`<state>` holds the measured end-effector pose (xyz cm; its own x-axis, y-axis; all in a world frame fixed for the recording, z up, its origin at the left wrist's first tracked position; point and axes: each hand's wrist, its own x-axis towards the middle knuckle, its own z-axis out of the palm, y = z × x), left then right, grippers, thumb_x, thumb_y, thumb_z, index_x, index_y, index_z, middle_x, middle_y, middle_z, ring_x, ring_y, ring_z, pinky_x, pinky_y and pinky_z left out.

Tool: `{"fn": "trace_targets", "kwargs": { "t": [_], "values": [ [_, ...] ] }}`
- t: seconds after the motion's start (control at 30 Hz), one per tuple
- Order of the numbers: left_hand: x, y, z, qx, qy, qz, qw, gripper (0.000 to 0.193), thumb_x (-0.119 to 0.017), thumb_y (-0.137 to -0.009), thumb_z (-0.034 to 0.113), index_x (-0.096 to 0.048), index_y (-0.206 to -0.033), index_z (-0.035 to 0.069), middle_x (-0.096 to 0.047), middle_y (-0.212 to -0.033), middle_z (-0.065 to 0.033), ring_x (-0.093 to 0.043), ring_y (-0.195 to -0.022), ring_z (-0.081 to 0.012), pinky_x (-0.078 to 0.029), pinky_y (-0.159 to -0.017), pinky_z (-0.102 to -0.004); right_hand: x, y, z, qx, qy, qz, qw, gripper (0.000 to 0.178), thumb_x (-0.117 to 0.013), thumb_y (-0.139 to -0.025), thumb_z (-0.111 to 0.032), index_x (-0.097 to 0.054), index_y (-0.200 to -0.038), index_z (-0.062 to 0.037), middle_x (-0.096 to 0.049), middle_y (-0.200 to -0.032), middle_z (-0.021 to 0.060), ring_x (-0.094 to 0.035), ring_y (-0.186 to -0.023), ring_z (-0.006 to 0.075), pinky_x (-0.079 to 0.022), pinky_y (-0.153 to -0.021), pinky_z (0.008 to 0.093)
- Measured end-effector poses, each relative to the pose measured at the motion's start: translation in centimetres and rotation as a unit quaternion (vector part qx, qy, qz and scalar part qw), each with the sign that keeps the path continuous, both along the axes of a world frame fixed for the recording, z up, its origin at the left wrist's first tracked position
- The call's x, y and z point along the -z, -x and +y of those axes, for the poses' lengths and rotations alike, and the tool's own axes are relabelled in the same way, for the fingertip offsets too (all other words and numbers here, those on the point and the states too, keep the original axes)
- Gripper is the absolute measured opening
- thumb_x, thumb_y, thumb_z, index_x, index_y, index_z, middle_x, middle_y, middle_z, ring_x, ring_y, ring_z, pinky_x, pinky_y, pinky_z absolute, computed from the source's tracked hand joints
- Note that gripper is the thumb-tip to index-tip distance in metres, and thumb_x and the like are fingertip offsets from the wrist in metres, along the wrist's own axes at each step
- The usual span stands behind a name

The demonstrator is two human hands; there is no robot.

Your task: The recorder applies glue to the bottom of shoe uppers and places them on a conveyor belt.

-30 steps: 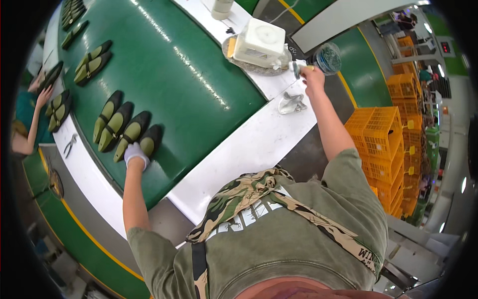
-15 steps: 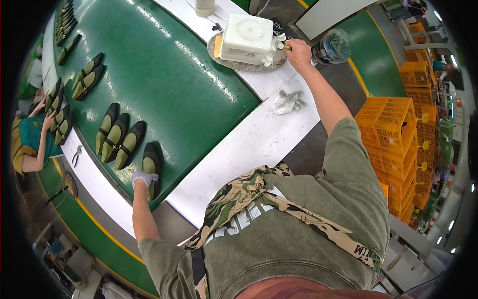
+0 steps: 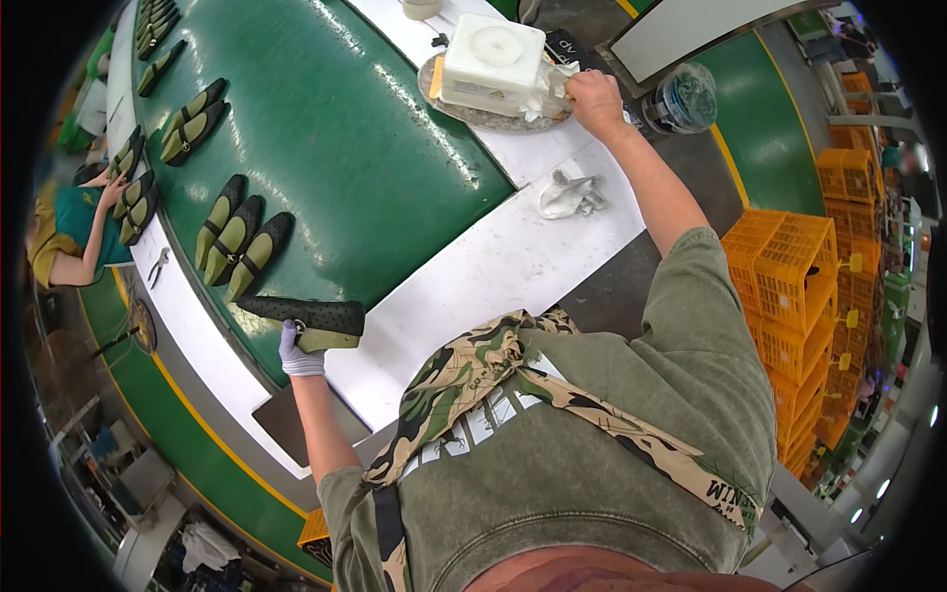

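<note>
My left hand point(image 3: 300, 353), in a pale glove with striped cuff, grips a black dotted flat shoe point(image 3: 321, 316) with a light green inside. The shoe is turned on its side over the near end of the green belt point(image 3: 385, 187). My bare right hand point(image 3: 596, 102) is closed beside a white square tub point(image 3: 492, 59) with a round mark on top. Whatever its fingers pinch, small and yellowish, is mostly hidden. White crumpled scraps cling to the tub's side, and a worn oval tray point(image 3: 483, 122) lies under it. Left of the belt's middle sit several similar shoes point(image 3: 237, 245).
A crumpled white cloth point(image 3: 570, 194) lies on the white table edge point(image 3: 464, 271). Pliers point(image 3: 158, 266) rest on the left ledge. Across the belt, a co-worker's hands point(image 3: 113, 187) touch shoes. Stacked orange crates point(image 3: 779, 266) and a plastic-covered bucket point(image 3: 681, 99) stand at right.
My left hand has lifted the nearest shoe from the belt and turned it sideways, toward me. My right hand stays beside the tub. The view has shifted slightly.
</note>
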<state>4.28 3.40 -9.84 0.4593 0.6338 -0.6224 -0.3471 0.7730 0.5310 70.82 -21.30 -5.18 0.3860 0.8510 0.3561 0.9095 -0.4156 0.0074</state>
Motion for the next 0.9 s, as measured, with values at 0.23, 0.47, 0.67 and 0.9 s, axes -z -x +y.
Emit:
{"fn": "trace_targets", "kwargs": {
  "t": [0.23, 0.47, 0.67, 0.9],
  "values": [
    [-2.7, -3.9, -5.7, -0.086, -0.060, -0.112, 0.988, 0.050, -0.071, -0.082, 0.033, -0.057, -0.126, 0.013, -0.059, -0.128, -0.0102, -0.054, -0.119, -0.0340, -0.040, -0.106, -0.0547, -1.5, 0.4, -1.6, -0.031, 0.041, 0.056, 0.997, 0.011, -0.071, -0.067, -0.011, -0.064, -0.075, -0.0118, -0.062, -0.083, 0.0032, -0.061, -0.083, 0.0246, -0.045, -0.072, 0.0399],
    [-5.0, -7.1, -8.2, -0.068, -0.106, -0.126, 0.984, 0.052, -0.073, -0.080, 0.036, -0.059, -0.124, 0.011, -0.062, -0.124, -0.0097, -0.058, -0.114, -0.0321, -0.044, -0.103, -0.0523, 2.5, -3.3, -1.1, 0.284, -0.094, 0.349, 0.888, 0.019, -0.077, -0.067, -0.022, -0.066, -0.073, -0.0071, -0.066, -0.075, 0.0088, -0.064, -0.069, 0.0237, -0.047, -0.063, 0.0384],
    [-7.0, -7.4, -9.5, -0.057, -0.157, -0.164, 0.972, 0.058, -0.070, -0.082, 0.035, -0.053, -0.132, 0.012, -0.057, -0.132, -0.0102, -0.053, -0.121, -0.0333, -0.038, -0.108, -0.0511, 1.6, -3.2, -2.6, 0.370, -0.074, 0.388, 0.841, 0.026, -0.077, -0.067, -0.031, -0.067, -0.073, -0.0073, -0.068, -0.075, 0.0083, -0.065, -0.071, 0.0245, -0.047, -0.064, 0.0392],
    [-8.6, -9.3, -10.6, -0.119, -0.130, -0.148, 0.973, 0.058, -0.064, -0.076, 0.023, -0.053, -0.130, 0.007, -0.059, -0.128, -0.0127, -0.054, -0.120, -0.0336, -0.040, -0.106, -0.0517, 4.7, -4.2, -3.5, 0.234, -0.073, 0.247, 0.937, 0.029, -0.066, -0.074, -0.038, -0.071, -0.090, -0.0144, -0.070, -0.085, 0.0103, -0.067, -0.081, 0.0306, -0.050, -0.070, 0.0434]
  ]
}}
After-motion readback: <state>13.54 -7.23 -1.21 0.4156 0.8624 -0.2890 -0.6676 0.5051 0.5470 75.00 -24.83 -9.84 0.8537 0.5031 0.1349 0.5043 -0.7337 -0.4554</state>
